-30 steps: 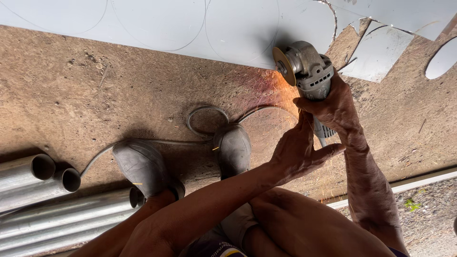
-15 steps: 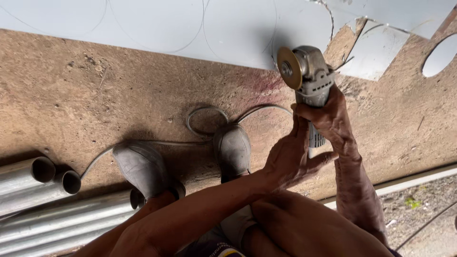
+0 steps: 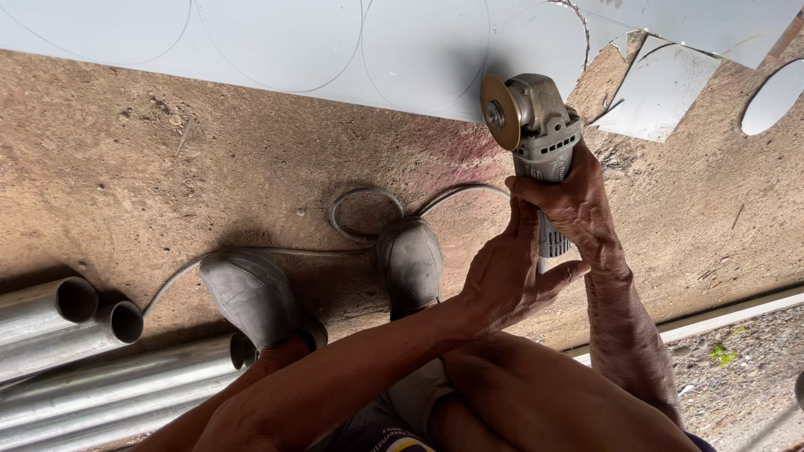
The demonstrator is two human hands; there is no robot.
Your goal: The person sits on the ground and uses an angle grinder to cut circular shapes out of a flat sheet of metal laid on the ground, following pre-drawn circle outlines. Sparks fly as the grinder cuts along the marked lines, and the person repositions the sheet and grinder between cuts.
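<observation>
The person is wearing worn grey shoes (image 3: 251,295), and both forearms are showing bare, with a scrap of patterned cloth (image 3: 381,439) peeking near the bottom edge.

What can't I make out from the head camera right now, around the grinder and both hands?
- Grinder handle: wrapped by the right hand and left hand, so any switch is hidden.
- Whether the disc is spinning: cannot tell from one picture.
- Cable: runs behind the shoes; its far end is out of sight.
- Metal sheet: cut off by the top edge.
- Pipes: cut off at the left edge.
</observation>
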